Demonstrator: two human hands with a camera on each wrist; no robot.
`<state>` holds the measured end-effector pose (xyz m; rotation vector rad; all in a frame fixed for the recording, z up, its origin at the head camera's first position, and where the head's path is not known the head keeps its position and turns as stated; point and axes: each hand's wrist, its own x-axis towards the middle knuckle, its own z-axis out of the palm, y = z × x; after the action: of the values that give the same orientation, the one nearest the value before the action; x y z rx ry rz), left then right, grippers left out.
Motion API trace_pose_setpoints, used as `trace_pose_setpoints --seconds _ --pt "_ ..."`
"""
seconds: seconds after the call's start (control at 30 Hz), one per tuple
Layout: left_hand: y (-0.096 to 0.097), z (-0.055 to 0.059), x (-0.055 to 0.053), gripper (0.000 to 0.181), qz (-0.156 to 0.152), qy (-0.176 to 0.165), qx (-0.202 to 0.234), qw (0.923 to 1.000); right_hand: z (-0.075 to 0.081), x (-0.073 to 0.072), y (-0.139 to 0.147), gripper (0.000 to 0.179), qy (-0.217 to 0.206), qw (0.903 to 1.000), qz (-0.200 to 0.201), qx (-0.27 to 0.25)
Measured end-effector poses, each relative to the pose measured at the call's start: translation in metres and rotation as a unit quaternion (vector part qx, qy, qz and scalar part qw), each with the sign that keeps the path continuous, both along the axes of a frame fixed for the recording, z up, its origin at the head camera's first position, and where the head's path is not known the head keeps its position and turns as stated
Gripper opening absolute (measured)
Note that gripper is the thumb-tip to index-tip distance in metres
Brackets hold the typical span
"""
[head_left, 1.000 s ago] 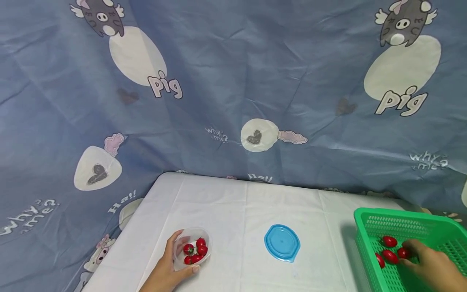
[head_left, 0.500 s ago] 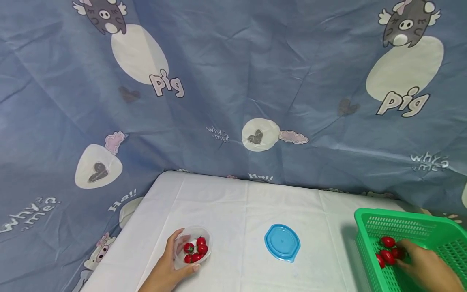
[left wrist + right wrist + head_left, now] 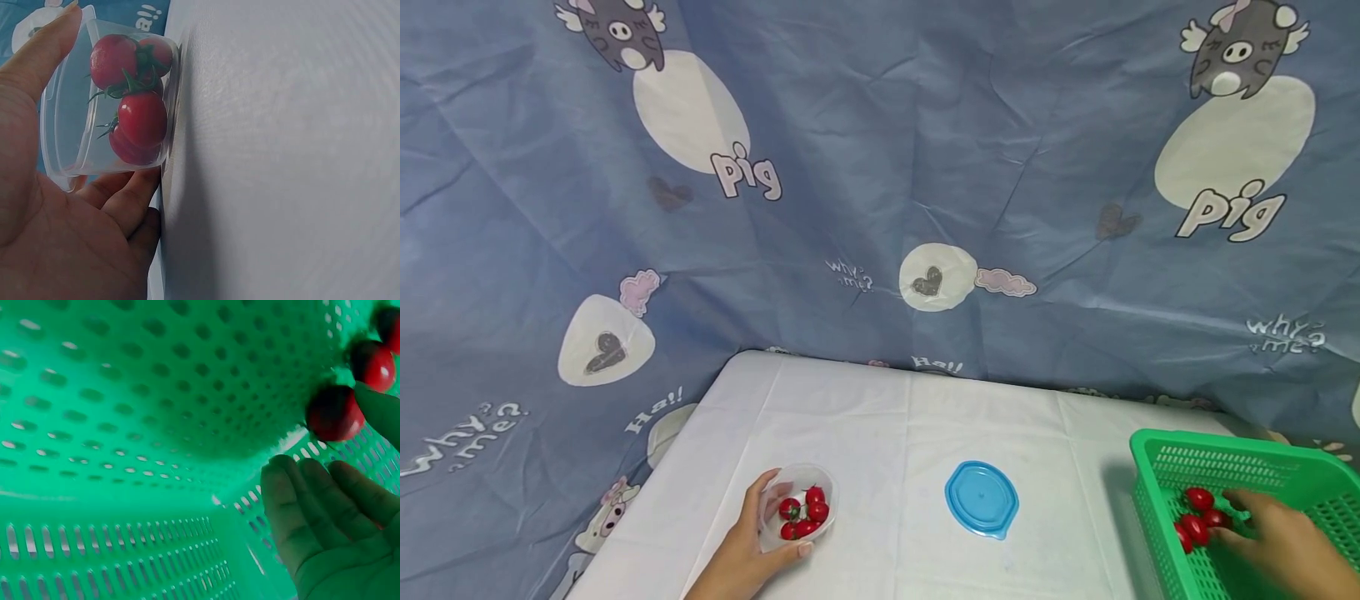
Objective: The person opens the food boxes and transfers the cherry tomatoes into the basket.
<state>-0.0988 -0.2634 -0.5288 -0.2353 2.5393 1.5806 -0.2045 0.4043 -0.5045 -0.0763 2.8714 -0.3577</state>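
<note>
My left hand (image 3: 747, 546) grips a small clear plastic container (image 3: 772, 533) on the table, thumb on one side and fingers on the other. Several cherry tomatoes (image 3: 143, 119) with green stalks lie inside it. At the right, my right hand (image 3: 1288, 533) reaches down into a green basket (image 3: 1180, 575), beside a little group of cherry tomatoes (image 3: 1198, 499). In the right wrist view its fingers (image 3: 322, 497) are nearly straight and apart from the thumb, whose tip overlaps the nearest cherry tomato (image 3: 335, 414). That tomato rests among the others on the slotted basket surface.
A blue lid (image 3: 981, 498) lies flat on the white tablecloth (image 3: 910, 442) between the container and the basket. Behind the table hangs a blue patterned cloth (image 3: 820, 250).
My right hand has nudged the nearest cherry tomato slightly left, and the gap between thumb and fingers has widened. My left hand and the container have stayed in place.
</note>
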Motion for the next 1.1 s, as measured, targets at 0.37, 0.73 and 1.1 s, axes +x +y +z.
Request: trace_pose_setpoints --seconds 0.37,0.73,1.1 --pt "-0.004 0.001 -0.001 0.106 -0.01 0.01 -0.011 0.9998 0.023 0.003 -0.006 0.071 0.077 0.997 0.005 -0.003" --pt "-0.001 0.0 0.0 0.11 0.006 -0.002 -0.014 0.9999 0.072 0.001 -0.036 0.065 0.224 0.9738 0.024 -0.035" --pt "0.001 -0.001 0.0 0.117 0.003 0.011 -0.03 0.9995 0.097 0.001 -0.072 0.075 0.24 0.9651 0.06 -0.087"
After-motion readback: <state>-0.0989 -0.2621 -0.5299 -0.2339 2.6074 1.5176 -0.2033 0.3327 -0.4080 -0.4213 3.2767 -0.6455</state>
